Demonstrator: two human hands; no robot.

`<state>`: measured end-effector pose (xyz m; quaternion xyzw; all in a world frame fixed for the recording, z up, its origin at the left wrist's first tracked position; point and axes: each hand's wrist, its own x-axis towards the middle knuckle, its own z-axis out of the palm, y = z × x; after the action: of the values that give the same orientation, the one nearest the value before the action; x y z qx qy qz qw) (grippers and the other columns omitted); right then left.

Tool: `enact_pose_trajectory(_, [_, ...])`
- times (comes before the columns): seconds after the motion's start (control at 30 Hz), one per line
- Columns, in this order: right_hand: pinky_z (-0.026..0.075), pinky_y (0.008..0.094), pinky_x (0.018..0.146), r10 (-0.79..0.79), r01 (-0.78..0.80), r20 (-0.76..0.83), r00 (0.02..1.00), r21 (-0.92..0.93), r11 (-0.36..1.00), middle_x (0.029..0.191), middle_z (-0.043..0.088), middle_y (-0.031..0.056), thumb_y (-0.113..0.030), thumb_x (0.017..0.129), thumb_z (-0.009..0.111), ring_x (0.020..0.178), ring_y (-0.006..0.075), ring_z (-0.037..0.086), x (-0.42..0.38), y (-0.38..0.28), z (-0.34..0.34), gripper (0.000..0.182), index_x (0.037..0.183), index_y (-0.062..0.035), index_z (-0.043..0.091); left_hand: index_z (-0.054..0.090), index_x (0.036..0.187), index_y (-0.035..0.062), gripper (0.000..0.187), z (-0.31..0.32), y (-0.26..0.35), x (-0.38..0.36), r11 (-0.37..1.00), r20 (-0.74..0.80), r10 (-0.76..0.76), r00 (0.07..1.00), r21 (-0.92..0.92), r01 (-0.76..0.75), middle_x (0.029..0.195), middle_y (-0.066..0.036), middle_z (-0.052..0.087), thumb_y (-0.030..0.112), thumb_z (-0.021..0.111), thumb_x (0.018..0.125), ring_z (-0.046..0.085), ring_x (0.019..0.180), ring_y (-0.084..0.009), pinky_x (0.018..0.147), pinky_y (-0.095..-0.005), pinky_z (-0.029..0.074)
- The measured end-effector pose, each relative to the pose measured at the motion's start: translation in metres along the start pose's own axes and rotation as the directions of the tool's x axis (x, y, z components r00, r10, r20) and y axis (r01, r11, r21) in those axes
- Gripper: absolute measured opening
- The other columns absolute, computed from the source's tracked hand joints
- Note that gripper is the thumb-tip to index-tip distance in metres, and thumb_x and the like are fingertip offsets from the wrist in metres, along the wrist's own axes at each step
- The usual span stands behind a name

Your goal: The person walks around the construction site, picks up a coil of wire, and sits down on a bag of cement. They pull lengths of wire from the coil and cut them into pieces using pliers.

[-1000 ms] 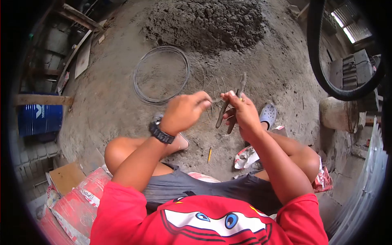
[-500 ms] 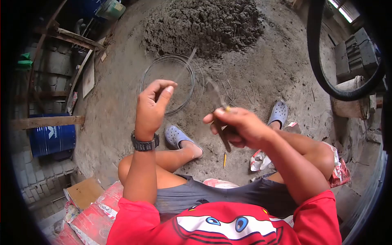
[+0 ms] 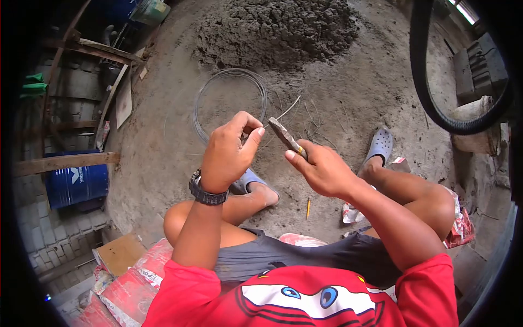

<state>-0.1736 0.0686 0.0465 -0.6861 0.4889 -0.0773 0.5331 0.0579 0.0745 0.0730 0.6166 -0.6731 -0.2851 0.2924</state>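
Between thumb and forefinger, my left hand (image 3: 229, 150) pinches one end of a short piece of wire (image 3: 289, 108). The wire's bent free end points up and to the right. My right hand (image 3: 328, 170) is closed around a pair of pliers (image 3: 284, 134), their worn metal jaws right at the wire beside my left fingertips. Most of the plier handles are hidden in my palm. Beyond my hands a coil of wire (image 3: 196, 109) lies on the floor, with several loose wire pieces (image 3: 314, 121) to its right.
A heap of wet grey mortar (image 3: 278, 35) sits on the concrete floor ahead. A yellow pencil (image 3: 308, 209) lies between my legs. Red paper sacks (image 3: 128, 291) are at my left, near a blue drum (image 3: 81, 182). A black corrugated hose (image 3: 419, 71) hangs at the upper right.
My hands have come closer together. The pliers have swung up and left, and their jaws are now at the wire, which is bent where it was straight before.
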Motion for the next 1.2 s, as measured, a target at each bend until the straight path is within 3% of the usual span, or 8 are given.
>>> enact_pose_trajectory(0.13, [0.049,0.0584,0.083,0.005,-0.011,-0.109,0.994,-0.056,0.998,0.088,0.069,0.0261,-0.039,0.109,0.055,0.093,0.0506,0.065,0.000,0.005,0.000,0.039,0.102,-0.0016,0.063,0.074,0.101,-0.0011,0.012,-0.006,-0.002,0.001,0.997,-0.003,-0.020,1.000,0.079,0.020,0.082,-0.004,0.071,0.011,0.072,0.100,0.059,0.072,-0.0059,0.064,-0.0260,0.046])
enact_pose_trajectory(0.2, [0.048,0.0582,0.084,-0.185,0.160,-0.252,0.950,-0.116,0.980,0.090,0.069,0.0243,-0.036,0.108,0.056,0.094,0.0487,0.066,-0.002,0.007,0.002,0.037,0.097,-0.0018,0.062,0.077,0.103,-0.0009,0.011,-0.006,-0.002,0.002,0.997,-0.019,-0.071,0.997,-0.035,0.071,0.085,-0.002,0.073,0.009,0.073,0.099,0.059,0.073,-0.0047,0.064,-0.0245,0.046])
enact_pose_trajectory(0.33, [0.048,0.0583,0.085,-0.185,0.156,-0.184,0.965,-0.162,0.974,0.094,0.068,0.0251,-0.034,0.107,0.057,0.097,0.0486,0.065,-0.004,0.003,-0.001,0.036,0.097,-0.0006,0.062,0.077,0.106,-0.0010,0.011,0.000,-0.003,0.004,0.998,-0.001,-0.021,1.000,-0.057,0.021,0.087,0.000,0.073,0.007,0.073,0.099,0.059,0.075,-0.0039,0.065,-0.0234,0.046])
enact_pose_trajectory(0.4, [0.048,0.0579,0.085,-0.121,0.116,-0.128,0.984,-0.043,0.992,0.096,0.068,0.0255,-0.033,0.108,0.057,0.098,0.0481,0.065,-0.002,0.005,0.000,0.035,0.098,0.0005,0.062,0.077,0.107,-0.0017,0.012,0.001,-0.004,0.003,0.997,0.021,-0.041,0.999,-0.058,0.042,0.088,0.000,0.073,0.006,0.073,0.099,0.060,0.077,-0.0042,0.066,-0.0229,0.047])
enact_pose_trajectory(0.73, [0.049,0.0571,0.087,-0.142,0.143,-0.143,0.979,-0.003,0.990,0.101,0.068,0.0262,-0.033,0.108,0.056,0.100,0.0481,0.066,-0.005,0.010,0.002,0.034,0.106,-0.0006,0.064,0.076,0.113,-0.0034,0.016,0.003,-0.006,0.002,0.994,0.046,-0.052,0.998,-0.093,0.056,0.101,-0.004,0.076,0.004,0.069,0.101,0.064,0.089,-0.0074,0.080,-0.0245,0.052])
enact_pose_trajectory(0.9, [0.049,0.0545,0.085,-0.167,0.160,-0.205,0.964,-0.049,0.986,0.094,0.067,0.0218,-0.034,0.108,0.056,0.098,0.0448,0.064,-0.005,0.011,0.003,0.033,0.106,-0.0023,0.064,0.075,0.118,-0.0033,0.019,0.004,-0.007,0.002,0.970,0.064,-0.077,0.995,-0.225,0.090,0.108,-0.005,0.077,0.007,0.068,0.103,0.065,0.095,-0.0083,0.084,-0.0257,0.052])
enact_pose_trajectory(1.0, [0.050,0.0536,0.086,-0.184,0.157,-0.182,0.966,-0.151,0.976,0.095,0.067,0.0216,-0.034,0.108,0.057,0.100,0.0442,0.065,-0.006,0.008,-0.001,0.033,0.107,-0.0025,0.065,0.076,0.114,-0.0032,0.016,0.007,-0.008,0.003,0.974,0.032,-0.069,0.997,-0.213,0.074,0.104,-0.008,0.078,0.004,0.070,0.100,0.070,0.090,-0.0102,0.079,-0.0264,0.055])
enact_pose_trajectory(1.2, [0.052,0.0571,0.087,-0.158,0.150,-0.182,0.970,-0.060,0.987,0.098,0.070,0.0258,-0.034,0.107,0.056,0.098,0.0475,0.068,-0.007,0.009,0.001,0.035,0.103,-0.0004,0.064,0.076,0.113,-0.0028,0.016,0.009,-0.008,0.003,0.974,0.026,-0.055,0.998,-0.218,0.059,0.103,-0.007,0.078,0.004,0.070,0.100,0.069,0.089,-0.0093,0.078,-0.0261,0.055])
